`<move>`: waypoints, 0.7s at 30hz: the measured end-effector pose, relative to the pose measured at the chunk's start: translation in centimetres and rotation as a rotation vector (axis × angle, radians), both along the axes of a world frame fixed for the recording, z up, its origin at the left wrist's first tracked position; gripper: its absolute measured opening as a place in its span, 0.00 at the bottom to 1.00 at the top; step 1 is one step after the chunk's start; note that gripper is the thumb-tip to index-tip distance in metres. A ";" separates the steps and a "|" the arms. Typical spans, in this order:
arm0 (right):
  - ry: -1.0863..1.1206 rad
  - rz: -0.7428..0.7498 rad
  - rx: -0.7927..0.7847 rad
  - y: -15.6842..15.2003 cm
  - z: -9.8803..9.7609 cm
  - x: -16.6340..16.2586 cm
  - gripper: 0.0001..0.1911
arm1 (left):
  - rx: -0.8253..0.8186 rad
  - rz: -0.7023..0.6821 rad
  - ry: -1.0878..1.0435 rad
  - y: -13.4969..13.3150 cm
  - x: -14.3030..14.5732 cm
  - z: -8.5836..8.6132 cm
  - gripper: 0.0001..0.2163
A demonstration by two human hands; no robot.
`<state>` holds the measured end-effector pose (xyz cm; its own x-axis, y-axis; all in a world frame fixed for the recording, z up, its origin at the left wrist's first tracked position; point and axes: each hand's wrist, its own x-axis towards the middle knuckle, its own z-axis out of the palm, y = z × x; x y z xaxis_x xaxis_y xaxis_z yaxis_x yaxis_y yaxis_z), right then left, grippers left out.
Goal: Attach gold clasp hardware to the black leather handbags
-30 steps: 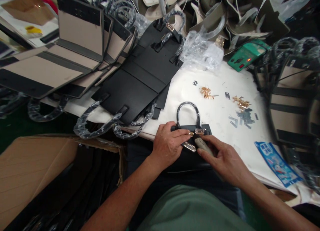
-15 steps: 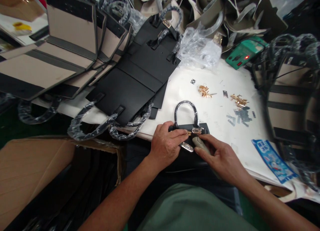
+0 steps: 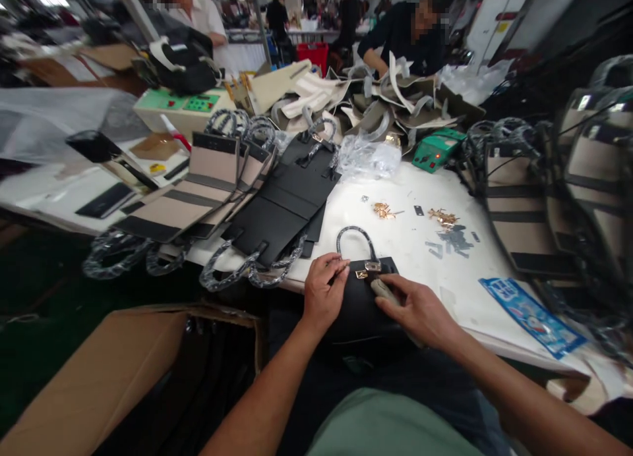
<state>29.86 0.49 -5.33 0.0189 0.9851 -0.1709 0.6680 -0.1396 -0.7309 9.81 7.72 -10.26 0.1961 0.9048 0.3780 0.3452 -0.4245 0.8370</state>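
Observation:
A small black handbag (image 3: 353,311) rests at the table's front edge in front of me, its plastic-wrapped handle (image 3: 357,230) standing up. A gold-toned metal plate (image 3: 361,274) sits on its front, beside a shiny clasp piece (image 3: 373,266) near the handle's right base. My left hand (image 3: 324,290) is at the bag's upper left, thumb and fingertips pinched together; what lies between them is hidden. My right hand (image 3: 420,308) is closed round a light grey rounded tool (image 3: 384,290), held against the bag's front beside the metal plate. The tool's tip cannot be made out.
Gold-coloured fittings (image 3: 444,219) and grey metal plates (image 3: 455,240) lie on the white table (image 3: 395,238). Flat black bag panels (image 3: 281,205) are stacked left. A green box (image 3: 438,149) with a red light stands behind. A blue packet (image 3: 531,316) lies right; a cardboard box (image 3: 109,370) stands lower left.
My view has tilted up, bringing people and the room behind into sight. My left hand has drawn back from the metal fittings to the bag's left side. My right hand still holds the tool.

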 end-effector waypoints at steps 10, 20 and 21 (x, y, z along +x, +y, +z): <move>-0.248 -0.299 0.199 -1.8 1.2 10.2 0.31 | -0.077 0.068 -0.274 -2.2 -1.0 5.7 0.15; -0.319 -0.418 0.337 -1.3 -0.8 15.6 0.38 | -0.099 0.079 -0.437 -4.8 -1.3 11.0 0.16; -0.153 -0.375 0.335 -1.9 -0.5 13.5 0.39 | -0.140 0.078 -0.511 -4.9 -1.0 11.5 0.16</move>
